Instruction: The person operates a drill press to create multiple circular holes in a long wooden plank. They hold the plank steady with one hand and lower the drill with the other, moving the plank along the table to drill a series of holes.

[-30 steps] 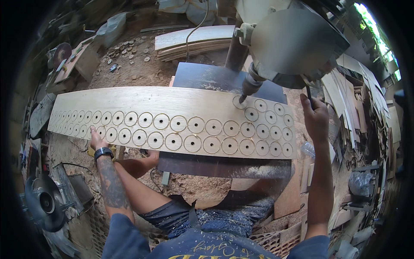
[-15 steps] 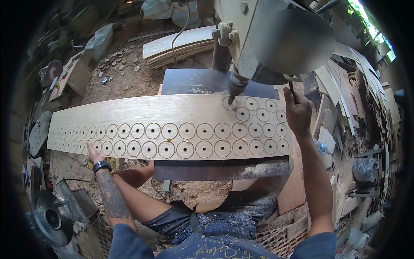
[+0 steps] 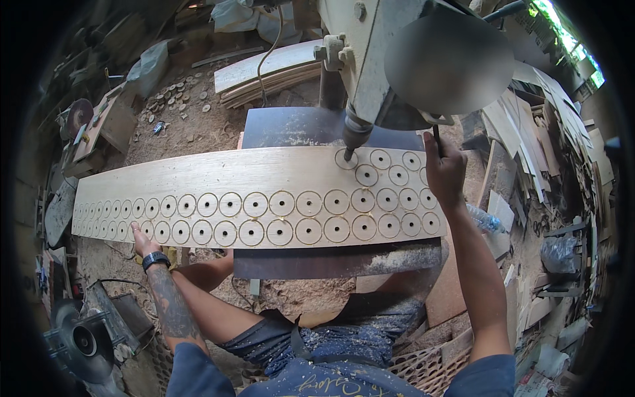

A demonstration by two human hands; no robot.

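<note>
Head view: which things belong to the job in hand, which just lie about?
In use:
long pale wooden board, left hand on it
pale metal drill press, dark lever in right hand
dark flat table beneath

Apparently lying about:
small round wooden discs on floor
clear plastic bag at right

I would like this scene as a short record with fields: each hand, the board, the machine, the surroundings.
Left hand: at the near edge of the wooden board, toward its left end, thumb on top
Right hand: closed around a dark lever
Board: lies across a dark table; ringed circles along its near side and right end
Machine: drill press, bit at a far-edge circle; cutting or not, unclear
Surroundings: stacked boards beyond; wooden discs on the floor
</note>
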